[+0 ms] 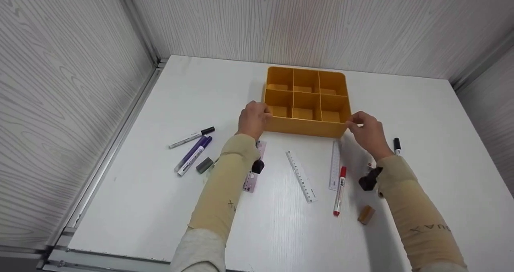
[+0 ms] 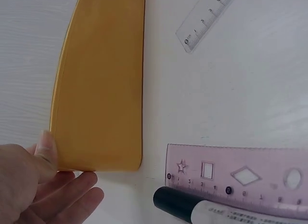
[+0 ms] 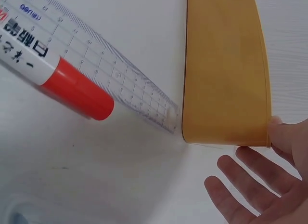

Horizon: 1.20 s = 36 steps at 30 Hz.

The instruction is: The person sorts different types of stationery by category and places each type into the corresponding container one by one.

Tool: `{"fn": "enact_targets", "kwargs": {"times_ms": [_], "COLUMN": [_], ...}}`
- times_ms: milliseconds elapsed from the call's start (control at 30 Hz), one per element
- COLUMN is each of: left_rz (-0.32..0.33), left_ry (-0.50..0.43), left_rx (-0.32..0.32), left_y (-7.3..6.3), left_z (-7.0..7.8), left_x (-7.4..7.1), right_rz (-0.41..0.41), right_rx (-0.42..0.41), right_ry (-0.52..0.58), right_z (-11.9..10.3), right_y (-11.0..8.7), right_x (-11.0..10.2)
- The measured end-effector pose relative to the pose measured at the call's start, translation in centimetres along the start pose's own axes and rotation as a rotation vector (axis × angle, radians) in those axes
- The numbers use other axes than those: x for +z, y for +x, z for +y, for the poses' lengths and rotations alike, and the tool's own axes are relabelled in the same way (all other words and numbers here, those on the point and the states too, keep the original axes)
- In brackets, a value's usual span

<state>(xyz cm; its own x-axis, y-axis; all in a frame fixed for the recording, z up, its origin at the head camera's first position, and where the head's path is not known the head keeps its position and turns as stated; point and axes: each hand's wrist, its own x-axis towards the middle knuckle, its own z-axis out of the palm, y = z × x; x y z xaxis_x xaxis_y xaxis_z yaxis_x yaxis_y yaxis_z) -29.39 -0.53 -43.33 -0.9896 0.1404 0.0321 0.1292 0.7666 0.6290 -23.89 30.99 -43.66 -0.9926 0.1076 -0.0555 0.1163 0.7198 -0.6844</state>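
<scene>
A mustard-yellow organizer box (image 1: 305,126), divided into two rows of three bare compartments, stands on the white table near the back wall. My left hand (image 1: 253,119) grips its front left corner. In the left wrist view the thumb of that hand (image 2: 45,185) lies on the rim of the box (image 2: 101,89), the other fingers against its end. At the front right corner, my right hand (image 1: 369,133) pinches the rim. The right wrist view shows this thumb on the edge, one fingertip of the hand (image 3: 269,180) by the box's end and other fingers spread.
Before the box lie a clear ruler (image 1: 301,176), another ruler (image 1: 335,165), a red marker (image 1: 339,191) and a pink stencil ruler (image 1: 250,181). Purple markers (image 1: 194,155), a black-capped marker (image 1: 192,137) and a grey block (image 1: 204,165) lie left; a brown block (image 1: 366,214) and black-capped pen (image 1: 397,145) lie right.
</scene>
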Motion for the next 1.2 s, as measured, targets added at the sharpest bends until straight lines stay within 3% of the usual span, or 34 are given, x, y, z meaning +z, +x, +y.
{"fn": "enact_targets", "kwargs": {"times_ms": [367,567,700,933,1200], "left_rz": [-0.025,-0.011,-0.007,-0.013,-0.018], "left_ry": [-0.006,0.031,0.063,0.025,0.007], "left_rx": [0.001,0.020,0.023,-0.005,-0.020], "left_y": [-0.2,0.0,0.1,0.2,0.3], "left_z": [1.0,0.9,1.0,1.2,1.4], "left_x": [0.4,0.4,0.7,0.7,0.7], "right_rz": [0.022,0.033,0.005,-0.096,-0.092], "right_rx": [0.014,-0.027,-0.046,-0.060,-0.037], "right_ry": [0.020,0.010,-0.006,-0.020,-0.043], "right_z": [0.9,0.9,1.3,1.8,2.9], "right_y": [-0.6,-0.4,-0.5,-1.1,-2.2], "right_x": [-0.6,-0.7,-0.9,-2.1,-4.4]}}
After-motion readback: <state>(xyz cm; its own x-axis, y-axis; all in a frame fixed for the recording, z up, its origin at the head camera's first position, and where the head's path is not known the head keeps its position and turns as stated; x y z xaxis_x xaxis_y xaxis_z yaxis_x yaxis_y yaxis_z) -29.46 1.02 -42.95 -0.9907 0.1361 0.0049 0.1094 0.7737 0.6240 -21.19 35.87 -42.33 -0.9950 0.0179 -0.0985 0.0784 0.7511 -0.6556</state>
